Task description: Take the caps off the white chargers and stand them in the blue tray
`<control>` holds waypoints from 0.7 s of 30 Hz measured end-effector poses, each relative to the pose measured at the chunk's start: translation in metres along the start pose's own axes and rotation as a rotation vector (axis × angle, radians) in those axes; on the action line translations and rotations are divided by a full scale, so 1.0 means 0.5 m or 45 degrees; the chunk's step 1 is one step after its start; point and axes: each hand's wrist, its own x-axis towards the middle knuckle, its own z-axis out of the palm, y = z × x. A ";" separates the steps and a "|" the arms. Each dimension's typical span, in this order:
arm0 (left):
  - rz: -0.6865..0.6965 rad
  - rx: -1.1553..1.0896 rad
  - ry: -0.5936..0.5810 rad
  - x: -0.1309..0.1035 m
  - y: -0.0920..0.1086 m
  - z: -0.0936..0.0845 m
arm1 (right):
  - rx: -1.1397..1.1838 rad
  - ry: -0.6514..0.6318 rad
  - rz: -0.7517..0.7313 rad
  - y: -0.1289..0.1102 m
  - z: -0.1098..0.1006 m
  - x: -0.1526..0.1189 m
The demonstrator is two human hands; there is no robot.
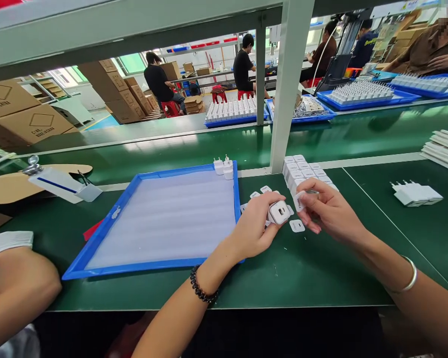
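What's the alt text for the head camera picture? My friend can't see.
At a green table, the left hand holds a white plug and the right hand a small white piece. A blue tray beside them holds more plugs.

Bright daylight, glare on green.

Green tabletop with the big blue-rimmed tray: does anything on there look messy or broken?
A little messy. The shallow blue-rimmed tray has a whitish patch on its left rim, maybe a scuff or old tape. Tiny white scraps dot the green tabletop too. Nothing looks spilled.
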 end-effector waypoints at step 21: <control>-0.166 -0.098 -0.194 0.000 0.007 -0.012 | -0.117 0.060 -0.209 -0.003 0.004 0.003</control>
